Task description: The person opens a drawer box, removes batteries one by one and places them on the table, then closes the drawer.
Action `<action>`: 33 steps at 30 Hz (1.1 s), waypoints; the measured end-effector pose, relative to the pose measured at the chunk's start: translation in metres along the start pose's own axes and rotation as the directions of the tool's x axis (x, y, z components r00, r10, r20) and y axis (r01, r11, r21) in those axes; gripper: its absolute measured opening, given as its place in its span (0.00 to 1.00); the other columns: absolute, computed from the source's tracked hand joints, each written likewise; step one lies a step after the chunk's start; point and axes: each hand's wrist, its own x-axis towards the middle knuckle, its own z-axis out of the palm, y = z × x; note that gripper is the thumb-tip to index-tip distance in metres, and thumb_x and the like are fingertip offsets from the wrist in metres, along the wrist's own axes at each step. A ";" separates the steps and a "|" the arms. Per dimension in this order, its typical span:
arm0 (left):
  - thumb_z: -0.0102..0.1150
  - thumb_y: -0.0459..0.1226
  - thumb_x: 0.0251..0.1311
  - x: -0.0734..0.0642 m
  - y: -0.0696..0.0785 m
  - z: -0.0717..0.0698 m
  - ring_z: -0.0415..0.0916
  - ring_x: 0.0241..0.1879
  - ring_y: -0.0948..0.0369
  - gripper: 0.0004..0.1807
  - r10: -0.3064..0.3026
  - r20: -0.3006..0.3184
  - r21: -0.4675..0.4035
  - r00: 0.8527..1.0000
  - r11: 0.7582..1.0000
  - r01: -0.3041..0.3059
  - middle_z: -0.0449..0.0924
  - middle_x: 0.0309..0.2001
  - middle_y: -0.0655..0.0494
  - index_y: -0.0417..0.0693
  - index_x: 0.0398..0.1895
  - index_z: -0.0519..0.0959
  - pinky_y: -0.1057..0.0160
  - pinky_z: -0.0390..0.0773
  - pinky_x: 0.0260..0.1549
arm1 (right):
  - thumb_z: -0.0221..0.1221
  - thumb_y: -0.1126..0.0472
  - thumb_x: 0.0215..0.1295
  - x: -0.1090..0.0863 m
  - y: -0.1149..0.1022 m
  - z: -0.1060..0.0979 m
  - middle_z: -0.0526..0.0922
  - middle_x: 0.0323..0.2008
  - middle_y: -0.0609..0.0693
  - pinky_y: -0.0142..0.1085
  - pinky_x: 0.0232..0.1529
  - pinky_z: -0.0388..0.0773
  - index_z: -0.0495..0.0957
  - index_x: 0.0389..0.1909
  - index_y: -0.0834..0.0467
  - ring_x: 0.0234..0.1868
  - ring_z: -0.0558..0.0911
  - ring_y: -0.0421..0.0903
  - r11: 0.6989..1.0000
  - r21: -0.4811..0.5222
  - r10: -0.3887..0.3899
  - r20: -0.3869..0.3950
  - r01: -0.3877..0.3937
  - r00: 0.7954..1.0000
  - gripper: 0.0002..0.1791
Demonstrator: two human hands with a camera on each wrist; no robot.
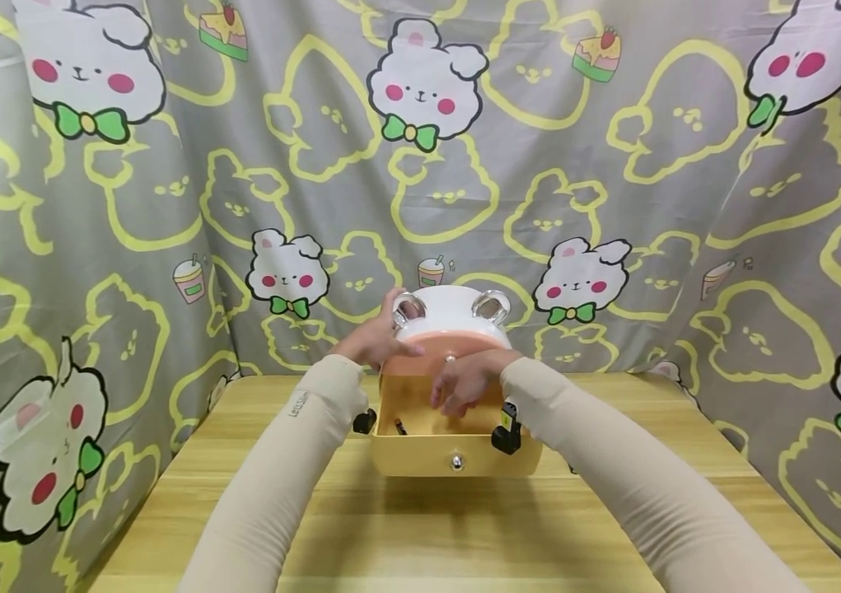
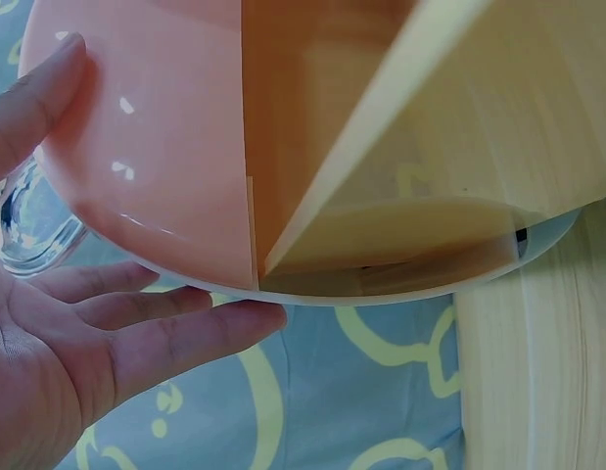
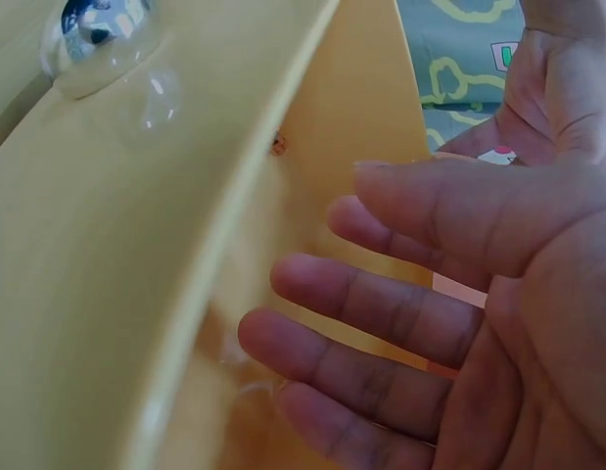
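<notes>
A small drawer cabinet (image 1: 444, 306) with a white top and two clear, shiny ears stands on the table. Its pink upper drawer (image 1: 420, 347) is closed; the yellow lower drawer (image 1: 413, 455), with a silver knob (image 1: 456, 463), is pulled out. My left hand (image 1: 378, 333) steadies the cabinet's left side, its thumb on the pink front and its fingers nearly straight along the side. Inside the yellow drawer's opening hovers my right hand (image 1: 460, 383), fingers loosely spread and holding nothing. A small dark item (image 1: 401, 427) lies in the drawer's left part; its kind is unclear.
The cabinet stands on a light wooden table (image 1: 301, 502). A grey patterned curtain (image 1: 450, 222) hangs behind and on both sides. Black wrist devices (image 1: 506, 430) sit by both forearms, close to the drawer's sides.
</notes>
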 end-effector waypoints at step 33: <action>0.76 0.41 0.48 0.000 -0.001 0.000 0.74 0.41 0.46 0.62 0.017 -0.019 0.030 1.000 0.999 -0.016 0.66 0.55 0.32 0.67 0.73 0.35 0.52 0.79 0.30 | 0.56 0.57 0.71 0.023 -0.025 0.001 0.84 0.41 0.49 0.30 0.42 0.75 0.77 0.55 0.53 0.38 0.80 0.39 0.984 -0.145 -0.086 0.103 0.100 0.991 0.14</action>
